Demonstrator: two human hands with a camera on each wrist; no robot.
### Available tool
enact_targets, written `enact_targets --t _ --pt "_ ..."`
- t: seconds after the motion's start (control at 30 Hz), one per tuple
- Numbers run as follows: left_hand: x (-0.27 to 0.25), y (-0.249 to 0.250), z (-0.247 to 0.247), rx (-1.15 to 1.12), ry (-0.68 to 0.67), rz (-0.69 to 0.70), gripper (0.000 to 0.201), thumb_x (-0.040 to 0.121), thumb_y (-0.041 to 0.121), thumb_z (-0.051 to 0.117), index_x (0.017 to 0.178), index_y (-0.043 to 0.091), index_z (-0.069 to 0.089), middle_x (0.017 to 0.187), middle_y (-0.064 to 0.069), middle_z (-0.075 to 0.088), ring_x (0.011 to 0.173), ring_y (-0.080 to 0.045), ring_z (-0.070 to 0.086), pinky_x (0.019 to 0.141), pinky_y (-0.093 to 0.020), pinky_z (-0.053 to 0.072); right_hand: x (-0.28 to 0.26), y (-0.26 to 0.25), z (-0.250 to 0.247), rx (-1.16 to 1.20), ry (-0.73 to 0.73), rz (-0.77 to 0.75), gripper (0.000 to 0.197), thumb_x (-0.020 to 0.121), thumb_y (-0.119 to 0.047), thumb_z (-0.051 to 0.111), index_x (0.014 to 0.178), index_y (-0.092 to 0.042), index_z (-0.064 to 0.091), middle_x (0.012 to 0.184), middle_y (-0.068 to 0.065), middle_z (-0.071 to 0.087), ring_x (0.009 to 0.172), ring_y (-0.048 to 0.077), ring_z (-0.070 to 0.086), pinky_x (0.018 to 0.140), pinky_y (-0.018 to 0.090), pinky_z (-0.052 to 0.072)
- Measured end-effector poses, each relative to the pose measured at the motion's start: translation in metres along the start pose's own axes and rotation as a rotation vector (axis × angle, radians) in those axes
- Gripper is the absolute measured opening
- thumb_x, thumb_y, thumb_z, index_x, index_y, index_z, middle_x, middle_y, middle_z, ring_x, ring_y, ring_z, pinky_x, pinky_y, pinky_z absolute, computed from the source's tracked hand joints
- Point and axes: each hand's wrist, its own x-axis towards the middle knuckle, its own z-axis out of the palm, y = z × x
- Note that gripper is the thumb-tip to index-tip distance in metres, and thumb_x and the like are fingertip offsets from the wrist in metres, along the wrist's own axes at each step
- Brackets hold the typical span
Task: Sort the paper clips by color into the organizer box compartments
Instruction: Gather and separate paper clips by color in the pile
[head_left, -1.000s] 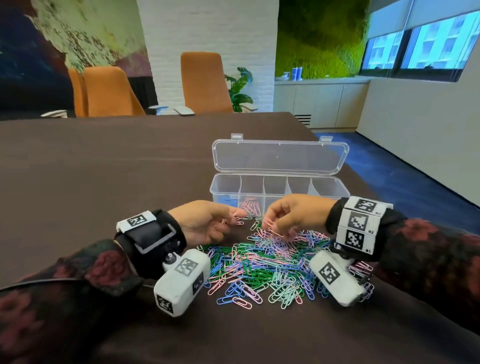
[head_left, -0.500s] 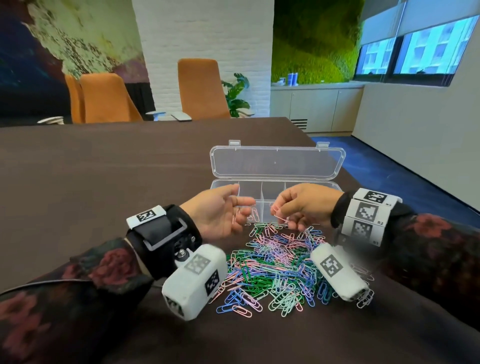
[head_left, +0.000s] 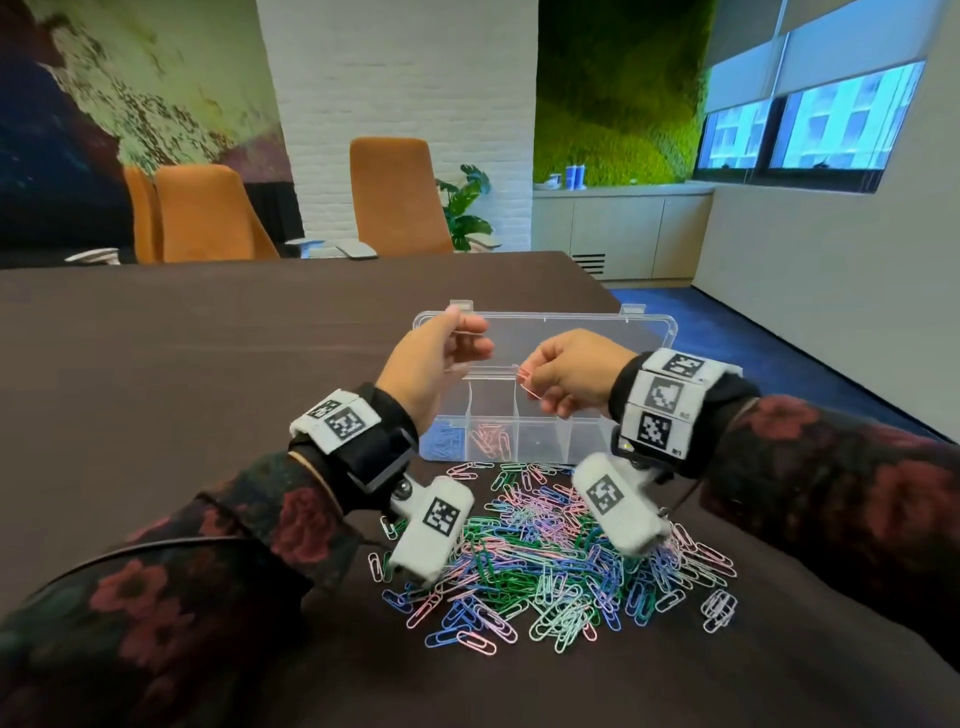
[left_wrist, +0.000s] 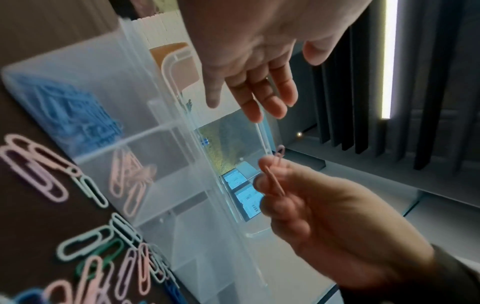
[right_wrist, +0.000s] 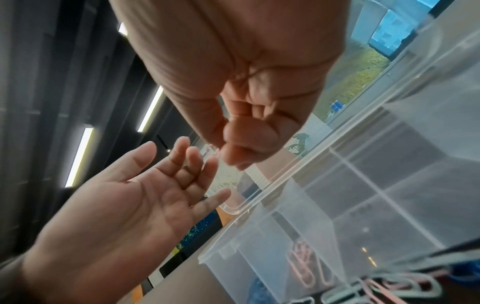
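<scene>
My right hand (head_left: 532, 375) pinches a pink paper clip (head_left: 523, 378) between thumb and fingers, held above the middle of the clear organizer box (head_left: 587, 441). My left hand (head_left: 470, 332) hovers just to its left, fingers loosely extended, palm toward the right hand, holding nothing. In the left wrist view the pink paper clip (left_wrist: 272, 179) sticks out of the right hand's pinch (left_wrist: 270, 170), below the left hand's fingertips (left_wrist: 255, 115). Blue clips (head_left: 441, 441) fill the leftmost compartment and pink clips (head_left: 491, 439) lie in the second. The mixed pile (head_left: 545, 561) lies in front of the box.
The box lid (head_left: 571, 338) stands open behind the compartments, right behind both hands. The dark brown table (head_left: 208, 364) ends just right of the box. Orange chairs (head_left: 389, 197) stand at the far side. Stray clips (head_left: 719, 610) lie at the pile's right edge.
Both hands have risen from the pile to above the box. The right hand lifted a pink clip with it. The left hand's fingers have spread out.
</scene>
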Motion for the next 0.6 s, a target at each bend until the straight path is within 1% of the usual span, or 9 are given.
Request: enact_targets --t 0.1,0.2,0.27,0.37,0.43,0.47,0.53,0.57,0.6 --pt "-0.006 0.004 -0.019 0.036 -0.016 0.018 0.027 0.098 0.022 0.039 0.082 0.015 0.06 0.069 0.001 0.063 0.071 -0.014 0.059 0.073 -0.03 0.042 0.014 -0.013 0.008 0.024 0.03 -0.005 0.023 0.088 0.011 0.05 0.076 -0.009 0.051 0.067 0.011 0.051 0.04 0.013 0.051 0.037 0.019 0.047" --pt "-0.012 0.008 -0.042 0.239 -0.123 0.028 0.022 0.096 0.008 0.045 0.081 0.013 0.061 0.066 0.002 0.062 0.06 -0.011 0.058 0.07 -0.028 0.044 0.018 -0.018 0.009 -0.008 0.089 -0.018 0.024 0.09 0.008 0.049 0.08 -0.013 0.048 0.072 0.008 0.052 0.052 0.018 0.051 0.043 0.025 0.052" --pt "-0.016 0.008 -0.056 0.48 -0.242 -0.005 0.021 0.096 0.005 0.046 0.083 0.012 0.061 0.07 0.001 0.062 0.057 -0.009 0.055 0.068 -0.027 0.045 0.012 -0.015 0.006 -0.13 0.107 -0.063 0.023 0.09 0.006 0.05 0.08 -0.014 0.05 0.071 0.007 0.052 0.052 0.017 0.052 0.045 0.026 0.053" --pt "-0.02 0.006 -0.067 0.91 -0.52 -0.087 0.017 0.095 0.007 0.05 0.091 0.016 0.065 0.078 0.002 0.064 0.061 -0.008 0.055 0.063 -0.018 0.045 -0.007 -0.003 0.001 -0.334 0.045 -0.107 0.021 0.088 0.004 0.052 0.081 -0.015 0.054 0.07 0.004 0.054 0.054 0.014 0.052 0.044 0.021 0.051" --pt "-0.023 0.002 -0.065 1.287 -0.668 -0.019 0.019 0.095 0.012 0.052 0.106 0.019 0.066 0.09 0.003 0.066 0.072 -0.005 0.057 0.069 -0.014 0.041 -0.021 0.005 0.002 -0.489 -0.083 -0.1 0.017 0.089 0.0 0.056 0.084 -0.017 0.058 0.073 -0.001 0.056 0.057 0.01 0.052 0.046 0.019 0.05" --pt "-0.023 0.0 -0.063 1.44 -0.719 0.042 0.024 0.095 0.014 0.051 0.115 0.019 0.064 0.102 0.002 0.066 0.084 -0.007 0.058 0.075 -0.014 0.039 -0.026 0.009 0.003 -0.576 -0.148 -0.089 0.014 0.089 -0.003 0.058 0.089 -0.017 0.06 0.074 -0.003 0.057 0.058 0.009 0.053 0.05 0.019 0.05" --pt "-0.026 -0.004 -0.056 1.611 -0.804 0.111 0.033 0.096 0.015 0.048 0.127 0.016 0.057 0.125 0.0 0.058 0.11 -0.015 0.054 0.09 -0.017 0.034 -0.032 0.018 0.006 -0.766 -0.247 -0.07 0.015 0.089 -0.01 0.061 0.102 -0.017 0.063 0.081 -0.007 0.06 0.068 0.01 0.059 0.064 0.023 0.051" --pt "-0.026 -0.008 -0.054 1.659 -0.837 0.124 0.036 0.096 0.013 0.046 0.131 0.014 0.054 0.132 -0.001 0.054 0.118 -0.018 0.05 0.097 -0.02 0.032 -0.034 0.022 0.008 -0.843 -0.283 -0.06 0.021 0.088 -0.013 0.062 0.109 -0.017 0.063 0.089 -0.007 0.062 0.077 0.014 0.061 0.073 0.026 0.051" --pt "-0.025 -0.011 -0.051 1.694 -0.866 0.12 0.039 0.095 0.011 0.045 0.134 0.012 0.051 0.137 -0.003 0.051 0.123 -0.02 0.047 0.103 -0.023 0.03 -0.035 0.025 0.008 -0.899 -0.312 -0.047 0.028 0.089 -0.016 0.062 0.117 -0.018 0.061 0.098 -0.004 0.062 0.086 0.016 0.06 0.079 0.026 0.049"
